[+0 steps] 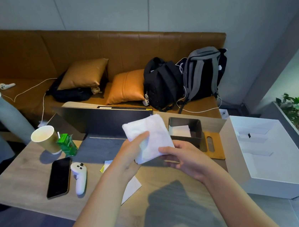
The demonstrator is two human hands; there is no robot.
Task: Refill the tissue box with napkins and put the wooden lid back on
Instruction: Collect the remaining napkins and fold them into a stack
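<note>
Napkins (148,137) between both hands (aloft)

Open-topped dark grey tissue box (185,130) is offering clear access from above. Flat wooden lid with oval slot (214,146) is lying just right of it; a tall white cardboard box (272,153) is walling the right side, and a black laptop screen (106,121) is blocking the rear left.

Both bare forearms reach forward; the left hand (130,151) and right hand (184,158) meet, fingers (165,149) curled closed in a shared grip.
</note>
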